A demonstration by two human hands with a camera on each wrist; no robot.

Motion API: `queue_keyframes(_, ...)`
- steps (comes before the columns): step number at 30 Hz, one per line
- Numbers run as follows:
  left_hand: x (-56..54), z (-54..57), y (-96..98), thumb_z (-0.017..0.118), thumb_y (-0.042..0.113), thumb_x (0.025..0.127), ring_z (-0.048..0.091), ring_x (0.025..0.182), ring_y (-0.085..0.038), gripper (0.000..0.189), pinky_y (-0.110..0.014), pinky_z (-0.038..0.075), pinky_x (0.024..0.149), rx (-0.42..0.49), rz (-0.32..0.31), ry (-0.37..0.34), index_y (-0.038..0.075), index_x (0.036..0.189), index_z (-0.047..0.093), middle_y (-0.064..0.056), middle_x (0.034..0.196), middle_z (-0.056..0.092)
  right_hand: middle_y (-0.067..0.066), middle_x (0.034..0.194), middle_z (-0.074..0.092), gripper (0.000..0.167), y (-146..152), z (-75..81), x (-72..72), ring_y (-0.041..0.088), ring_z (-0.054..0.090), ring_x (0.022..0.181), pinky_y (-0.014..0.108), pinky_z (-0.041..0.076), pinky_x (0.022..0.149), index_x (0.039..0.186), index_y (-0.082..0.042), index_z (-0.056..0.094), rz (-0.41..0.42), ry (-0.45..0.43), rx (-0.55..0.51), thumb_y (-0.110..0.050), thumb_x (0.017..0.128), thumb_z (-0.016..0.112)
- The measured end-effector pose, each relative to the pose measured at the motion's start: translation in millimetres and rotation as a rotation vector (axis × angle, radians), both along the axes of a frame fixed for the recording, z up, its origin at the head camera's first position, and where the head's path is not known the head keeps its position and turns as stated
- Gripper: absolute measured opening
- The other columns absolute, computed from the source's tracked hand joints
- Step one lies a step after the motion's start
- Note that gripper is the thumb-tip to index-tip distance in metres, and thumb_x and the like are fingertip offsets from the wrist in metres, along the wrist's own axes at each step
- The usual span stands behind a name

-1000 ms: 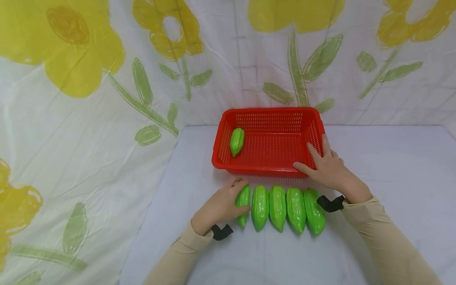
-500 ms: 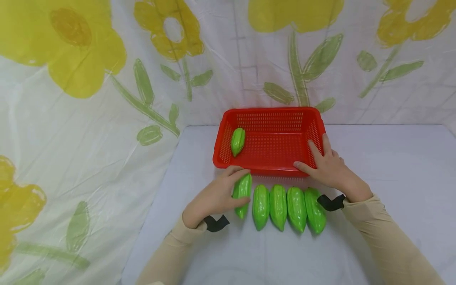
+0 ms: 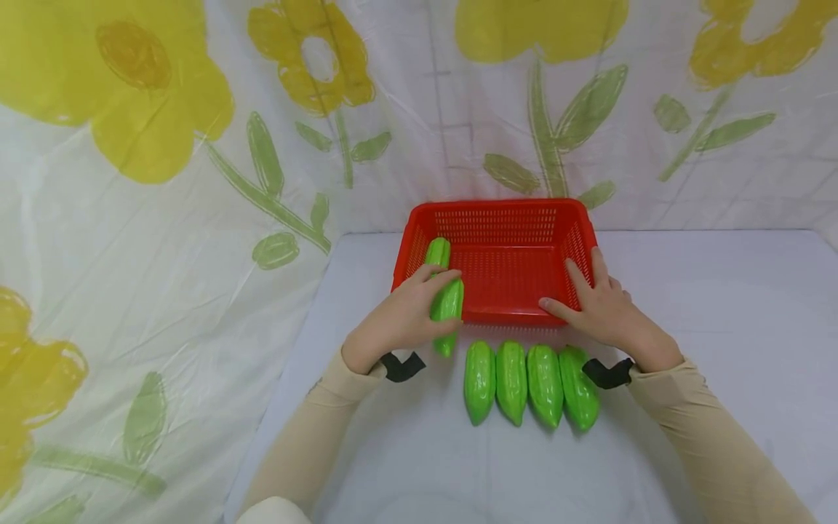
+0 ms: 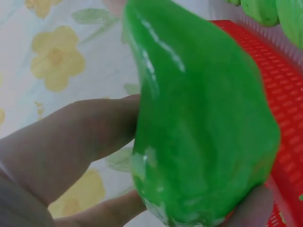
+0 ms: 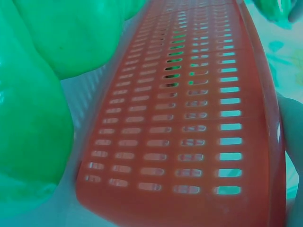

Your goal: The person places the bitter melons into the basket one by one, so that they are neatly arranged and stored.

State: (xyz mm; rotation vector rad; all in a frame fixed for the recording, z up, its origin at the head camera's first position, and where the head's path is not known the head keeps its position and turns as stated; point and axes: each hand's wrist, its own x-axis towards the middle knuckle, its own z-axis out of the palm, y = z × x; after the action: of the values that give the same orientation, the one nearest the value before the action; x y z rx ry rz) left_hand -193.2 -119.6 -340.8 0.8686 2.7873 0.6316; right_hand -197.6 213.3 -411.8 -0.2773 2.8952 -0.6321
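My left hand (image 3: 406, 311) holds a green star fruit (image 3: 448, 304) between thumb and fingers, over the front left rim of the red basket (image 3: 504, 316). In the left wrist view the held star fruit (image 4: 203, 113) fills the middle, with fingers on both sides of it. Another star fruit (image 3: 438, 252) lies inside the basket on the left, partly hidden by the held one. My right hand (image 3: 604, 306) rests with spread, fairly straight fingers on the basket's right front corner. In the right wrist view, part of that hand (image 5: 292, 127) shows beside the rim.
Several star fruits (image 3: 511, 382) lie side by side on the white table (image 3: 419, 466) in front of the basket. The rightmost one (image 3: 579, 393) is close to the right wrist's black strap (image 3: 607, 374). A flower-printed curtain (image 3: 419, 145) hangs behind and to the left.
My left hand has lifted the leftmost star fruit out of the row and carried it forward to the basket's front rim. The right hand has stayed on the basket.
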Motion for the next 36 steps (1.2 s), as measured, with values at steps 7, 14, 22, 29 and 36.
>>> queue_keyframes(7, -31.1, 5.1, 15.7, 0.074, 0.035, 0.094, 0.055, 0.130, -0.028, 0.075, -0.043, 0.056, 0.102, -0.055, 0.019, -0.009, 0.014, 0.159, 0.042, -0.015, 0.161, 0.038, 0.037, 0.166, -0.015, 0.104, 1.3, -1.2, -0.7, 0.075, 0.030, 0.128, 0.082, 0.038, 0.100, 0.165, 0.003, 0.008, -0.006, -0.004, -0.005, -0.064, 0.099, 0.053)
queue_keyframes(14, -58.8, 1.6, 25.9, 0.074, 0.036, 0.093, 0.054, 0.123, -0.024, 0.076, -0.039, 0.055, 0.097, -0.057, 0.029, -0.064, 0.014, 0.158, 0.043, -0.013, 0.153, 0.045, 0.036, 0.166, -0.016, 0.106, 2.4, -3.7, -1.5, 0.074, 0.030, 0.130, 0.082, 0.039, 0.098, 0.165, 0.001, 0.006, -0.009, -0.006, -0.012, -0.066, 0.098, 0.054)
queue_keyframes(22, -89.7, 0.2, 35.0, 0.075, 0.037, 0.093, 0.052, 0.118, -0.024, 0.078, -0.036, 0.055, 0.091, -0.099, 0.060, -0.101, 0.013, 0.159, 0.041, -0.014, 0.152, 0.045, 0.036, 0.166, -0.017, 0.105, 2.3, -2.2, 0.2, 0.074, 0.037, 0.124, 0.081, 0.040, 0.099, 0.165, 0.003, 0.008, -0.007, 0.004, -0.020, -0.066, 0.099, 0.052)
queue_keyframes(29, -114.3, -7.8, 38.1, 0.075, 0.038, 0.094, 0.051, 0.120, -0.024, 0.079, -0.037, 0.055, 0.094, -0.136, 0.088, -0.144, 0.012, 0.160, 0.040, -0.013, 0.151, 0.046, 0.037, 0.166, -0.015, 0.104, 0.8, -1.2, 0.4, 0.074, 0.038, 0.124, 0.081, 0.038, 0.101, 0.165, 0.003, 0.011, 0.000, 0.008, -0.015, -0.066, 0.099, 0.052)
queue_keyframes(36, -136.2, -18.6, 43.8, 0.075, 0.036, 0.094, 0.051, 0.118, -0.025, 0.077, -0.037, 0.055, 0.091, -0.180, 0.101, -0.142, 0.010, 0.159, 0.041, -0.014, 0.142, 0.050, 0.037, 0.166, -0.015, 0.103, 1.3, -2.2, -0.4, 0.074, 0.038, 0.123, 0.080, 0.040, 0.100, 0.164, 0.003, 0.012, -0.001, 0.013, -0.012, -0.066, 0.099, 0.052)
